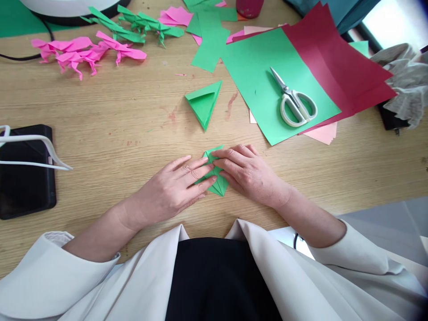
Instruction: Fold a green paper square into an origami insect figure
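A small folded piece of green paper (219,185) lies on the table in front of me, with creases running to a point at its lower end. My left hand (177,185) rests over its left side, fingers stretched out and apart, tips on the paper. From the right, my right hand (242,171) has bent fingers closed together at the paper's upper right edge; its thumb is hidden. Parts of the paper are covered by both hands. Just beyond lies a second folded green paper, a triangle (205,104) with a raised flap.
White-handled scissors (296,102) lie on a green sheet (250,67) over red sheets (347,67) at right. Pink folded figures (87,51) and green folded figures (133,24) sit at the back left. A black device (26,187) with white cables (33,139) is at left.
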Demonstrator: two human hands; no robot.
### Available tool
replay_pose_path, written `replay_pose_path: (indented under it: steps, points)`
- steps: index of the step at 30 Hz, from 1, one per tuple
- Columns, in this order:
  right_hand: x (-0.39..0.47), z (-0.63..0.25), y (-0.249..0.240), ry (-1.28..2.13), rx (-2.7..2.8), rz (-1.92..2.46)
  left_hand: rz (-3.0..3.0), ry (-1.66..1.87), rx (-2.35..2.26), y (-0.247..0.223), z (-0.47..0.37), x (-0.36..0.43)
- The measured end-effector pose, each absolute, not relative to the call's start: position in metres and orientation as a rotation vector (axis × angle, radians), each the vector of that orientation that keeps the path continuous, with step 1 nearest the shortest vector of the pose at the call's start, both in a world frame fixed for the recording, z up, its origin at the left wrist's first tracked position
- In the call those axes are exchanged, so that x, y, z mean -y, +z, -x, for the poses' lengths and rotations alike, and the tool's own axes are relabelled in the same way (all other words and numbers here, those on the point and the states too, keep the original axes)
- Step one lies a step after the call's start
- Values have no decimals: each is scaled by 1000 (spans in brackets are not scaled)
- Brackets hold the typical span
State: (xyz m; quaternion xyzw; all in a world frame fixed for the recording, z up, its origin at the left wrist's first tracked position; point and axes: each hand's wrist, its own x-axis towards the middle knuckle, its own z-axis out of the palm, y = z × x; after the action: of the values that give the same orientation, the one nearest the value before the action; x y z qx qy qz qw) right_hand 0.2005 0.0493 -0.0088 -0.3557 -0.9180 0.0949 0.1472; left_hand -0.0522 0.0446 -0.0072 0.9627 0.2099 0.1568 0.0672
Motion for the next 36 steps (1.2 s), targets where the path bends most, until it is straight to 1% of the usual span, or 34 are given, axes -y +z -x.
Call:
replay_pose_path:
  steps: [15, 25, 29, 36]
  points:
    - [-50, -200, -7, 296, 2644, 1026, -2865, 466, -561, -6, 52, -42]
    - [-48, -200, -9, 242, 2629, 1006, -2881, 426, -634, -3, 49, -35]
    - [-45, -201, -8, 197, 2633, 926, -2877, 440, -636, -2, 48, -33]
    - [-46, -201, -12, 227, 2570, 808, -2917, 485, -665, -2, 46, -31]
